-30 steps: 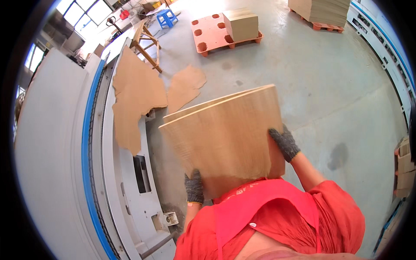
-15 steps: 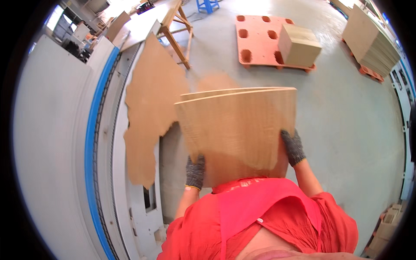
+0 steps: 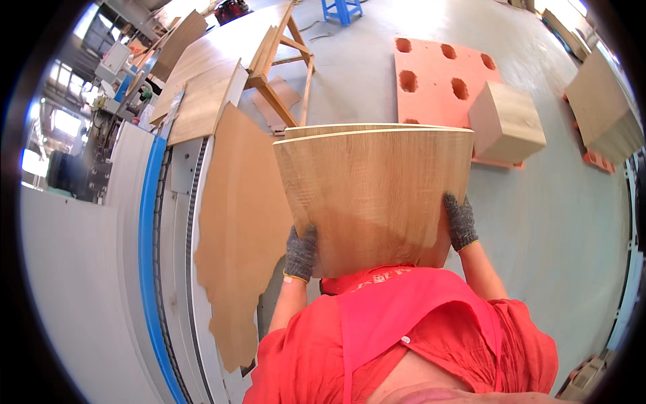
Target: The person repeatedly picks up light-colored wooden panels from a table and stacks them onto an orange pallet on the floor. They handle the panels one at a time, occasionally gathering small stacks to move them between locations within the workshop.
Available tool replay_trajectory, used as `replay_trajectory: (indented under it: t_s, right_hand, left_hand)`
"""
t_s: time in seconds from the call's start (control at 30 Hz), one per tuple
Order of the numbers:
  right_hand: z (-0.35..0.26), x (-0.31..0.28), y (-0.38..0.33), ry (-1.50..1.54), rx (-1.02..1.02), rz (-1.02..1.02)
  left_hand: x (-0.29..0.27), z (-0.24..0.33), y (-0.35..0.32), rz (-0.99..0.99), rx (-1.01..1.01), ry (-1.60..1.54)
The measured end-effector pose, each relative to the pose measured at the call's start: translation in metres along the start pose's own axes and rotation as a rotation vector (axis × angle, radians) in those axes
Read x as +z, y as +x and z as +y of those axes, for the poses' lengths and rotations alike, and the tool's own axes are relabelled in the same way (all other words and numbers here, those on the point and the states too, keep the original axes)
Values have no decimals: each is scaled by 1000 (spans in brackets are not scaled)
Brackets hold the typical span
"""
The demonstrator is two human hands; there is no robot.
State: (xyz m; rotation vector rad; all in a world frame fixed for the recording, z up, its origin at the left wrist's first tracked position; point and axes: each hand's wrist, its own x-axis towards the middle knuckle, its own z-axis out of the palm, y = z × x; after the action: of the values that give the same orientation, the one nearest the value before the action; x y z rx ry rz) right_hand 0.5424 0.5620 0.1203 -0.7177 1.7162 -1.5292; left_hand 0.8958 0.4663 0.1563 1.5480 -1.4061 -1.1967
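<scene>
Since the earlier frame we've swung the wood panels [image 3: 373, 195] toward the orange pallet [image 3: 437, 74], upper right; left hand [image 3: 300, 252] and right hand [image 3: 460, 221] grip the edges. Top panel could slide off if tilted.

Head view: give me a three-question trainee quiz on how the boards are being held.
1. True or false: both gloved hands grip the boards.
2. What lies on the orange pallet? A) a block of stacked boards B) a blue stool C) a glove
3. Which hand holds the boards' lower corner beside the torn brown sheet?

Key: 1. True: the left hand and right hand clasp opposite edges. 2. A, the block. 3. The left hand.
</scene>
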Motion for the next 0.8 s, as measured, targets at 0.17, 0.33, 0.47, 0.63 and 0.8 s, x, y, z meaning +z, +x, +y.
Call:
replay_trajectory:
  t_s: [0.17,0.33,0.47,0.63,0.8]
  right_hand:
    - [-37,42,80,-221,-202,-45]
    - [-7,79,139,-366,-162,81]
    - [-25,95,187,-18,159,112]
    - [-9,100,253,-10,282,113]
    - [-7,111,354,159,261,-115]
  left_hand:
    - [8,88,153,-120,119,-132]
    - [34,146,275,-234,205,-216]
    - [71,158,339,-294,141,-54]
    - [105,173,427,-465,61,93]
    - [129,223,520,-509,152,-97]
